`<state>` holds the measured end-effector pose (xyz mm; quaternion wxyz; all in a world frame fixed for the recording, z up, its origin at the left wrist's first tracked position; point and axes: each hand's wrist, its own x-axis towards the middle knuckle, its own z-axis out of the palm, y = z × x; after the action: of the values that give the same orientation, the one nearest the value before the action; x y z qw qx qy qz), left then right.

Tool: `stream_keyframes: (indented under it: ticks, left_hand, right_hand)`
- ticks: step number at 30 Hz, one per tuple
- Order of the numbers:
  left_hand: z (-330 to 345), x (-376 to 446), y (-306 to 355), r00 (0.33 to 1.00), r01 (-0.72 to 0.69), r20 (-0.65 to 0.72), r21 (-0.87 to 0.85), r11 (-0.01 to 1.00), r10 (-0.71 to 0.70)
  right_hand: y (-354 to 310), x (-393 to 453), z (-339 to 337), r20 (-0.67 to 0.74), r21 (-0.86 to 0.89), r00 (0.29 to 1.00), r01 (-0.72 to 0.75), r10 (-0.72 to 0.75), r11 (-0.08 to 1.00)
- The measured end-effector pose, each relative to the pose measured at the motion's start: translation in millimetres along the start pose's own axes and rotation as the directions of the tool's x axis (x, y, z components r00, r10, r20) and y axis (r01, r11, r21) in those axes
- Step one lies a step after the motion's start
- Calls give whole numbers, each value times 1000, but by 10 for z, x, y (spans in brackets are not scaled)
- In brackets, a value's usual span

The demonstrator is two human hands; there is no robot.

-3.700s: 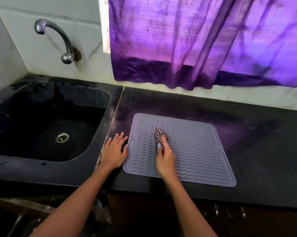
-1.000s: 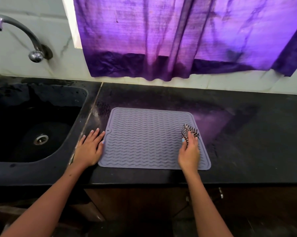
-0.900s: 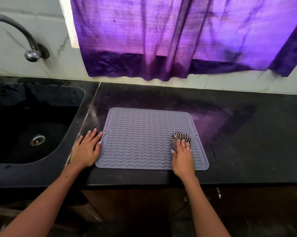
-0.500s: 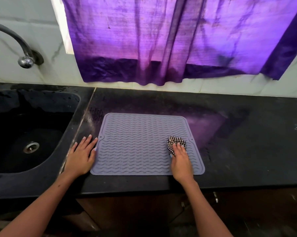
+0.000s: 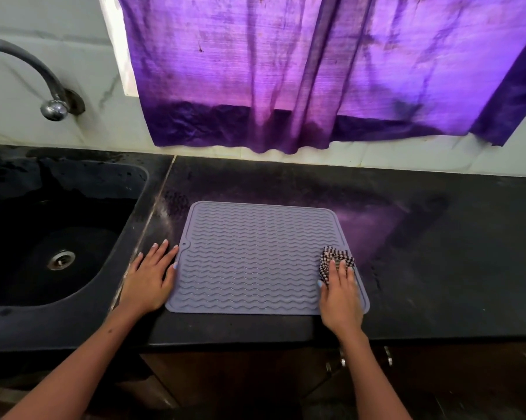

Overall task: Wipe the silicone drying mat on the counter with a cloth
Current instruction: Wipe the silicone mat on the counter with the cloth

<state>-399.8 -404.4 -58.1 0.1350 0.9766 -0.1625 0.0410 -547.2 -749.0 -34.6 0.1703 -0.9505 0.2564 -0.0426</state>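
Your right hand (image 5: 342,294) fingers (image 5: 337,269) press cloth (image 5: 335,262) flat at mat (image 5: 255,259) edge, maybe gripping. Left hand (image 5: 149,277) open, flat. Push harder, mat slides off desk (image 5: 437,253).

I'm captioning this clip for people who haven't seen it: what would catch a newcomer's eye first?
The glowing purple curtain hanging over the back of the black counter dominates. Below it, a grey ridged silicone mat lies beside the dark sink. The right hand presses a checkered cloth at the mat's right edge, and the left hand lies flat at its left edge.
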Motion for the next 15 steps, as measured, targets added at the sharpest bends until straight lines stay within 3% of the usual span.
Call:
stream_keyframes:
  ticks: [6, 9, 12, 15]
  left_hand:
    - [-11, 4, 12, 1000, 11, 21, -14, 1000, -10]
    - [-24, 5, 15, 1000, 13, 24, -16, 1000, -12]
    - [-41, -1, 16, 999, 11, 32, -26, 1000, -10]
    - [-41, -10, 25, 999, 14, 30, -22, 1000, -14]
  right_hand:
    - [130, 143, -97, 139, 110, 989, 36, -52, 993]
    - [122, 250, -234, 167, 304, 986, -55, 4, 951]
    - [178, 295, -434, 148, 555, 981, -189, 127, 811]
    - [238, 179, -513, 40, 430, 975, -214, 218, 877]
